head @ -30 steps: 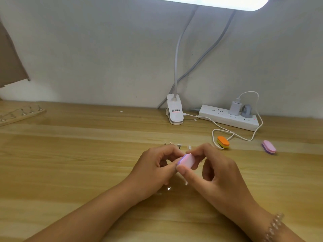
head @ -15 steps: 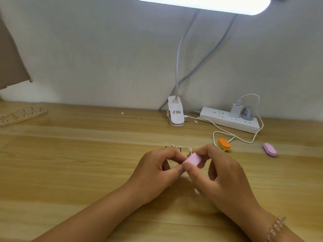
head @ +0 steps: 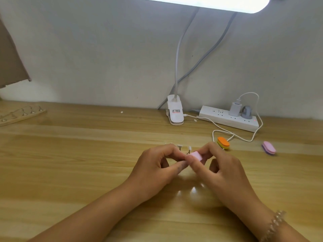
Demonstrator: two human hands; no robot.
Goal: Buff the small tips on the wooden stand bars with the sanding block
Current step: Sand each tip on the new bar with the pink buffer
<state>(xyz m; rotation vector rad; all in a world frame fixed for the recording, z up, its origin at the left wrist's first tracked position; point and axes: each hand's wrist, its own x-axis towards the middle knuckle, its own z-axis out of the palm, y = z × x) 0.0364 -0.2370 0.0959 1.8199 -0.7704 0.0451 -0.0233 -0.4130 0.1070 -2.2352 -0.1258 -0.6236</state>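
A wide, pale wooden table (head: 70, 163) runs up to a white wall, with a bright lamp bar overhead.

Both of the person's forearms reach in from the near edge and meet at the middle of the table, raised just above the wood. This probably keeps the work close under the light.

The left hand (head: 157, 169) is curled, with thumb and forefinger pinched together. They likely hold one small tip steady, though the fingers hide it. The right hand (head: 225, 170), a clear beaded bracelet (head: 274, 224) on its wrist, grips a small pink rectangular sanding block (head: 196, 155) between thumb and fingers. One end of the block is pressed against the left fingertips, which suits short rubbing strokes.

A white power strip (head: 229, 120) lies against the far edge toward the right. Beside it, nearer the centre, stands the lamp's white clip base (head: 175, 113).

At the far left corner lies a flat wooden stand bar (head: 22, 114) carrying a row of small upright tips. It is well away from the hands.

Right of the hands, two spare oval blocks lie within reach, one orange and yellow (head: 223, 142), one pink and purple (head: 269, 147).

Just behind the hands a few small clear tips on metal stems (head: 180, 146) poke up. What holds them is hidden.
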